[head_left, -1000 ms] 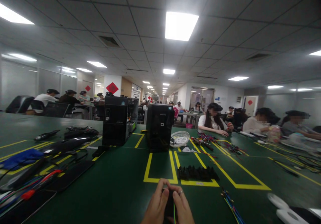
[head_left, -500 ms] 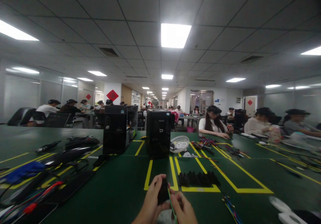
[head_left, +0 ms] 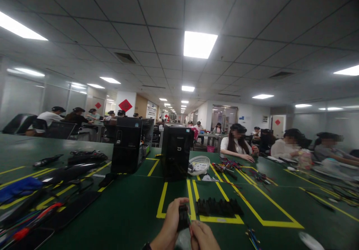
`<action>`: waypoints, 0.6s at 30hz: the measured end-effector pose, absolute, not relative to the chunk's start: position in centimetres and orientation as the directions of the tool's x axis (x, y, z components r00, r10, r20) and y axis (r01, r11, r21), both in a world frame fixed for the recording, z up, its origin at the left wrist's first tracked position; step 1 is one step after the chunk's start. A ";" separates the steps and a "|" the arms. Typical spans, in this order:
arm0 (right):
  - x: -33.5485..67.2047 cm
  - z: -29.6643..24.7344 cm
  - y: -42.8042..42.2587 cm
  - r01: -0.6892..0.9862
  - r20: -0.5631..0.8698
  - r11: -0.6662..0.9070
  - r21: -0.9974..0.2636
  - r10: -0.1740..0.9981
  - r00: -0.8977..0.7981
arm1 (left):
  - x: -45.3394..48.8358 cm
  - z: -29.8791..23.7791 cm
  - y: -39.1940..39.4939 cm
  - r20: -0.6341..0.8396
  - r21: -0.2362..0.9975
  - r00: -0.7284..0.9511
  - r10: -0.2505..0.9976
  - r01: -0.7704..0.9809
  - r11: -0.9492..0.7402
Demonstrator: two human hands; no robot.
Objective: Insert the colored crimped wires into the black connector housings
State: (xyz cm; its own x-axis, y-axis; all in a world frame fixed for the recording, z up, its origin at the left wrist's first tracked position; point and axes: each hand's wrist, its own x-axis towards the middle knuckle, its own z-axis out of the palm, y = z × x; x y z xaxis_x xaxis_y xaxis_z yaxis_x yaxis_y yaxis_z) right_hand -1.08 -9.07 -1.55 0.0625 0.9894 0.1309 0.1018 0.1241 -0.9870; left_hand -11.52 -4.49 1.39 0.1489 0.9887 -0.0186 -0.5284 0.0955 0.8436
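My left hand (head_left: 170,222) is closed around a small black block-like piece (head_left: 183,218), its thumb and fingers on either side. Close against it, my right hand (head_left: 202,235) pinches thin wires, of which a green wire (head_left: 189,220) shows by the black piece. Whether the wire's tip sits inside the piece cannot be made out. Just beyond my hands, a row of similar black pieces (head_left: 219,207) lies beside yellow tape. To the right of my right hand is a bundle of coloured wires (head_left: 252,237).
Two black computer towers (head_left: 126,145) stand ahead, with a white basket (head_left: 199,164) beside the right one. Cables, a blue cloth-like item (head_left: 19,188) and red-ended wires (head_left: 36,220) lie left. Tangled wires (head_left: 230,167) lie near a seated person (head_left: 238,145). A white object (head_left: 310,240) is lower right.
The camera view has tilted slightly. My right hand's fingers have closed in more tightly on the wires, near the black piece. My left hand keeps its hold.
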 end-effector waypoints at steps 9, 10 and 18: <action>-0.1 3.9 -10.7 0.311 0.285 0.225 -0.923 0.945 0.162 | -9.4 5.8 -4.6 -0.023 0.783 0.172 0.985 -0.609 0.125; 0.2 4.2 -10.9 0.354 0.289 0.222 -0.908 0.946 0.148 | -9.3 5.8 -4.6 -0.022 0.787 0.166 0.986 -0.605 0.120; 0.7 3.4 -11.3 0.379 0.230 0.159 -0.912 0.961 0.150 | -8.4 6.3 -4.4 0.260 0.829 0.063 0.963 -0.526 -0.190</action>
State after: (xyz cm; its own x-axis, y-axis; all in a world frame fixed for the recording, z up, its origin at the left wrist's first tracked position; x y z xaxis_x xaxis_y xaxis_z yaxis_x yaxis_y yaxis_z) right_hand 0.72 -11.31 3.38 0.1504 0.9615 0.2300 0.3793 0.1588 -0.9115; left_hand -8.36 -4.42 6.26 0.0630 0.9635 0.2604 -0.5258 -0.1897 0.8292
